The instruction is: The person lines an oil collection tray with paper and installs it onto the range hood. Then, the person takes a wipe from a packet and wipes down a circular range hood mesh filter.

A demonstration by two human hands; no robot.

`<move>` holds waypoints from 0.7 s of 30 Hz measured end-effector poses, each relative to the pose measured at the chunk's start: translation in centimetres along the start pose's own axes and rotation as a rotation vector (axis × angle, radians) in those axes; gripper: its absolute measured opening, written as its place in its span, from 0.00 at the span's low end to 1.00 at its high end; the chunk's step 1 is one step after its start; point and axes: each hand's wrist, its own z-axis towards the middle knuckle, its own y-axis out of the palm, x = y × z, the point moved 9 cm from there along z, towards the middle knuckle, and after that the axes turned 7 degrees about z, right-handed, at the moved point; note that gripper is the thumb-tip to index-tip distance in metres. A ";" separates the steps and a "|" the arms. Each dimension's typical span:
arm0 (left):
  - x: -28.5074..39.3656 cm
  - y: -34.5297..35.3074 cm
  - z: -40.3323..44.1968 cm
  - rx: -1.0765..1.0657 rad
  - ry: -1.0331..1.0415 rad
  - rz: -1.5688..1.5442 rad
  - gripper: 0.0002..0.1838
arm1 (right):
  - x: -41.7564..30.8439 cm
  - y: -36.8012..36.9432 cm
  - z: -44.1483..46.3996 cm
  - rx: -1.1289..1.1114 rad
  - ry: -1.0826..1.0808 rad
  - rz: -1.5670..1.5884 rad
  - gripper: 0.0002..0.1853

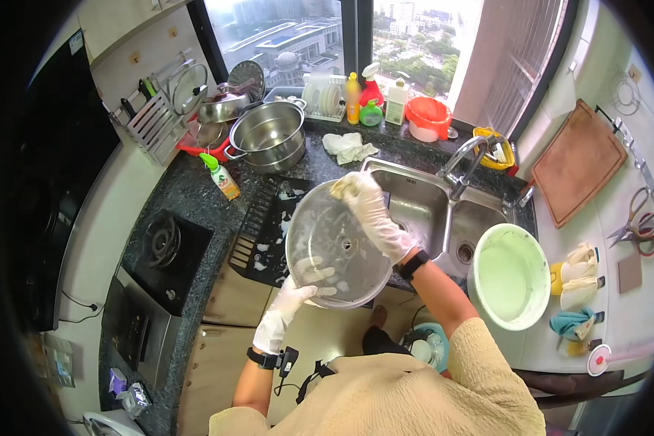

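A large round glass lid [320,225] is held up in front of me, tilted, with a hole at its centre and whitish suds on it. My left hand [294,291], in a translucent white glove, grips the lid's lower left edge, some fingers showing through the glass. In a similar glove, my right hand [367,207] presses a yellowish sponge [339,188] to the lid's upper rim. Its fingers are curled and partly hide the sponge. Below the lid is a black grooved panel [258,225] with patches of foam.
A double steel sink [414,192] with a faucet [459,163] is to the right, beside a pale green basin [509,276]. A steel pot [272,138], a spray bottle [220,176] and a white cloth [349,147] stand or lie behind the lid. Bottles line the window.
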 end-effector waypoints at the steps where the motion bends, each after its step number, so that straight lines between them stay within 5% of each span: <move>1: 0.4 0.2 -0.4 0.010 0.015 0.012 0.38 | 0.8 -1.2 0.0 0.039 0.026 -0.025 0.06; 3: 0.9 0.4 -0.4 0.017 0.042 0.029 0.37 | -1.7 -0.7 -2.3 0.144 -0.093 -0.146 0.06; 7: 2.1 -1.0 0.5 0.128 0.115 0.077 0.36 | -3.2 5.0 -10.3 -0.132 -0.106 -0.158 0.04; 11: 2.8 -3.0 -0.3 0.240 0.063 0.041 0.40 | 0.3 0.2 -14.1 -0.180 0.091 -0.222 0.03; 13: 3.3 -3.3 -0.3 0.264 0.085 0.037 0.41 | 2.8 -5.0 -15.3 -0.023 0.244 -0.165 0.05; 14: 3.4 -3.7 -0.4 0.282 0.097 0.034 0.42 | 3.0 -7.0 -16.0 0.021 0.691 0.175 0.06; 15: 3.2 -4.8 -0.4 0.313 0.138 0.051 0.42 | 5.3 -9.2 -17.9 0.055 0.764 0.354 0.12; 17: 1.7 -8.0 0.1 0.369 0.219 0.086 0.43 | 5.2 -10.6 -18.6 0.147 0.731 1.055 0.18; 21: 1.2 -7.6 -0.7 0.317 0.126 0.010 0.43 | 5.7 -13.6 -21.0 0.265 0.769 1.196 0.22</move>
